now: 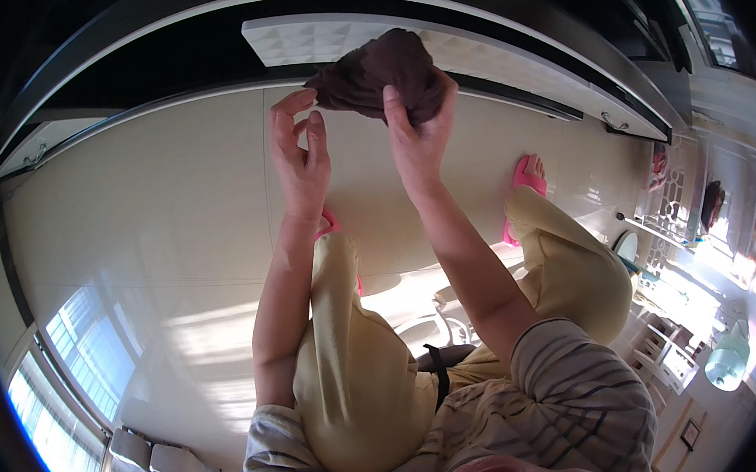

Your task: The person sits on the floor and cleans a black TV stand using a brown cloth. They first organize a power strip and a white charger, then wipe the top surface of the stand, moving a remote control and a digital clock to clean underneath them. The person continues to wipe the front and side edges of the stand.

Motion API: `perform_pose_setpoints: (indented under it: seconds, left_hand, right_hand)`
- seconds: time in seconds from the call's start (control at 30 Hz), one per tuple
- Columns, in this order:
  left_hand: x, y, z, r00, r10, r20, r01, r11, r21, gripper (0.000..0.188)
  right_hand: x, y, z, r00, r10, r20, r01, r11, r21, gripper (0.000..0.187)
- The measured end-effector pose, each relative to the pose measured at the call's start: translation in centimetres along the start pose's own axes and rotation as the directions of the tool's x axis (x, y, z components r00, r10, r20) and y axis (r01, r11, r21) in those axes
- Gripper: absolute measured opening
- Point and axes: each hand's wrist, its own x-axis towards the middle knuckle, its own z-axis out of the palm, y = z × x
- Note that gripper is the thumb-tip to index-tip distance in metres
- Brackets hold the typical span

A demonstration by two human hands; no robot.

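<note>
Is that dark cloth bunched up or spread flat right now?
Bunched up: the dark cloth shows as a creased, rounded wad in the right hand, narrowing toward the left hand.

There is room to pass over the floor [147, 199] at left; ahead, the cloth [397, 64] and panel [506, 56] obstruct.

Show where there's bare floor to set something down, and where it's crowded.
Widest free patch: pale floor at left, bordered by the cabinet, left forearm and sunlit stripes. A smaller one lies between the pink slippers. Crowded: lower right, around the pale green container and white furniture, and by the cabinet, where the right hand holds a dark cloth.
</note>
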Motion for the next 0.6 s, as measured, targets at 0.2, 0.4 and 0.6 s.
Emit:
perform_pose_setpoints:
  seconds: [0.2, 0.4, 0.6]
  left_hand:
    - [0.8, 5.0, 5.5, 0.868, 0.386, 0.314, -0.483, 0.803, 0.348, 0.039]
    - [0.8, 5.7, 12.2, 0.750, 0.368, 0.549, -0.649, 0.565, 0.509, 0.056]
    - [1.0, 5.1, 14.3, 0.740, 0.249, 0.624, -0.666, 0.394, 0.633, 0.061]
  right_hand:
    - [8.1, 1.4, -6.0, 0.902, -0.430, 0.028, 0.266, 0.503, -0.822, 0.049]
    - [10.3, -0.1, -11.4, 0.903, -0.417, 0.107, 0.308, 0.452, -0.837, 0.045]
    - [13.9, 0.4, -22.8, 0.902, -0.406, -0.145, 0.032, 0.398, -0.917, 0.045]
